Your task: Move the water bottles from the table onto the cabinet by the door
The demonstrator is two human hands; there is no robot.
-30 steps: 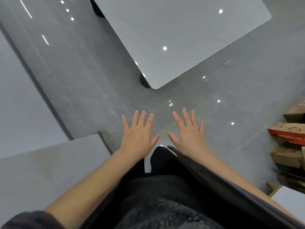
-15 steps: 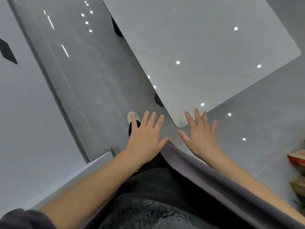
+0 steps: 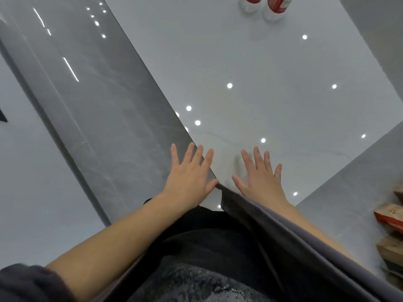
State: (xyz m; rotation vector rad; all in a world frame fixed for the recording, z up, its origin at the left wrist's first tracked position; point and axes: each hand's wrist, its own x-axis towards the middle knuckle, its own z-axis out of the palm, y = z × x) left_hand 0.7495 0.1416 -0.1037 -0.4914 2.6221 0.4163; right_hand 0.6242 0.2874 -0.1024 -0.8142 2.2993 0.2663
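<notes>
Two clear water bottles with red labels stand side by side at the far end of the glossy white table (image 3: 272,101); only their lower parts show at the top edge, the left bottle (image 3: 248,3) and the right bottle (image 3: 275,6). My left hand (image 3: 189,177) is open, fingers spread, over the table's near corner and the floor beside it. My right hand (image 3: 260,173) is open too, palm down over the near end of the table. Both hands are empty and far from the bottles.
Dark grey polished floor (image 3: 91,101) runs along the table's left side, with a pale wall (image 3: 28,160) beyond it. Stacked cardboard boxes and red-and-white packages (image 3: 390,227) sit at the right edge. No cabinet is in view.
I have moved up to the table: it has grown from a far corner to fill the view, and the two bottles have come into sight at the top. Both hands stay open.
</notes>
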